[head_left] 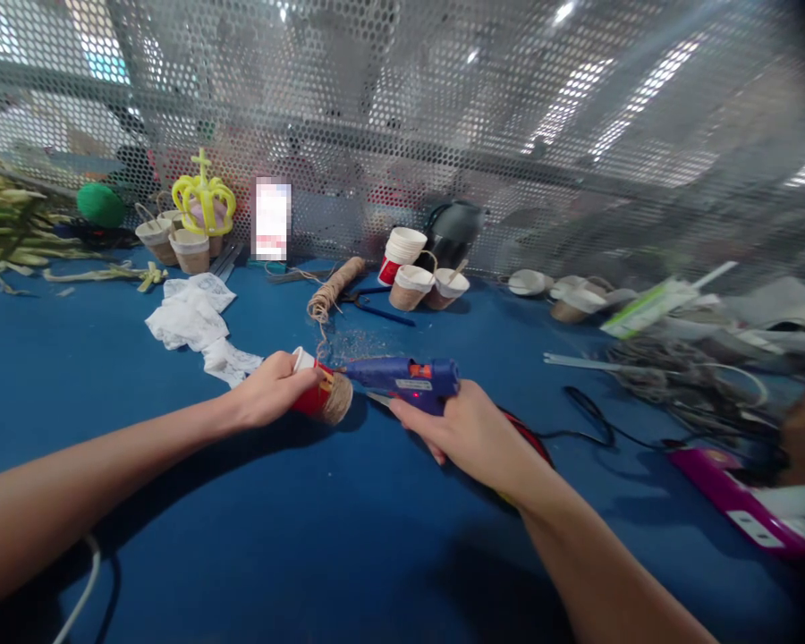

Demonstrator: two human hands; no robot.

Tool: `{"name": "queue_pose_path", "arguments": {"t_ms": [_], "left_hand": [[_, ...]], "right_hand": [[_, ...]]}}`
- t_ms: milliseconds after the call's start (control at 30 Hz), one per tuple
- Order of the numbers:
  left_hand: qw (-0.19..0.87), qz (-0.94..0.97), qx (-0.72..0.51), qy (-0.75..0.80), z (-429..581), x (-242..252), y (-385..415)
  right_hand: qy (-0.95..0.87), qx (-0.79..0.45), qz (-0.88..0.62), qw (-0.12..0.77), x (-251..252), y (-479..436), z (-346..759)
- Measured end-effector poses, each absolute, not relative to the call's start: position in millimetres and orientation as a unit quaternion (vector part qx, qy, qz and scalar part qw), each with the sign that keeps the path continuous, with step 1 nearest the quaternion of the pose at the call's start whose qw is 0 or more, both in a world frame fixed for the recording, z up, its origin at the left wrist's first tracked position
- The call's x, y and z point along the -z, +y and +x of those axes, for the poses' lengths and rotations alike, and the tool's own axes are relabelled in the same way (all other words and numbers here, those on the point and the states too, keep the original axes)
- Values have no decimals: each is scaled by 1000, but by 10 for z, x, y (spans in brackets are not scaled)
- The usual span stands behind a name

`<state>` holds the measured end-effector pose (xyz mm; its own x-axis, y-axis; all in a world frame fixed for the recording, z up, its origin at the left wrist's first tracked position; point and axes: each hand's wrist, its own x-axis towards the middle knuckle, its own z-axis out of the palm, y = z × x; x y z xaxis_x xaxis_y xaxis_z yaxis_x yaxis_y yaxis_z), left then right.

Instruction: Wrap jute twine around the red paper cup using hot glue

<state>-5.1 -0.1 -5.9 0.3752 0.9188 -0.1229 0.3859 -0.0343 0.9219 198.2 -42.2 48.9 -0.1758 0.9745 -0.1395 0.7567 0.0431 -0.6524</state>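
My left hand (272,389) grips a red paper cup (307,402) tilted on its side, white rim toward the upper left. Twine (337,400) is wound around the cup's bottom end. A blue hot glue gun (402,376) is in my right hand (460,429), fingers closed around its handle. Its nozzle points left and reaches the cup near the twine; whether it touches is unclear. A pointed metal blade (379,400) shows below the gun, partly hidden by my right hand. From the cup a strand runs up to a hank of twine (335,288).
Crumpled white cloth (191,313) lies left of the twine. Blue-handled pliers (382,309) and twine-wrapped cups (412,286) stand behind. A yellow crown-shaped piece (203,201) sits back left. At right are a purple power strip (744,505) and a black cord (590,416). Perforated metal panel (349,107) closes the back.
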Motion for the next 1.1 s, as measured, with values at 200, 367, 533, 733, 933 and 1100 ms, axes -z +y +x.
{"name": "queue_pose_path", "arguments": {"t_ms": [200, 367, 533, 733, 933, 1100], "left_hand": [[486, 674, -268, 488, -53, 47, 0], [487, 675, -273, 482, -55, 67, 4], [496, 673, -280, 472, -58, 72, 16], [507, 667, -275, 472, -52, 48, 2], [502, 668, -274, 476, -51, 25, 0], [488, 682, -272, 473, -47, -2, -23]], "right_hand": [[-713, -353, -570, 203, -480, -348, 2041], [-625, -369, -614, 311, -448, -118, 2169], [-604, -345, -656, 292, -395, 192, 2235], [-596, -310, -697, 250, -166, 492, 2288], [-624, -230, -711, 229, -124, 563, 2297], [-688, -234, -645, 238, -309, 339, 2029]]}}
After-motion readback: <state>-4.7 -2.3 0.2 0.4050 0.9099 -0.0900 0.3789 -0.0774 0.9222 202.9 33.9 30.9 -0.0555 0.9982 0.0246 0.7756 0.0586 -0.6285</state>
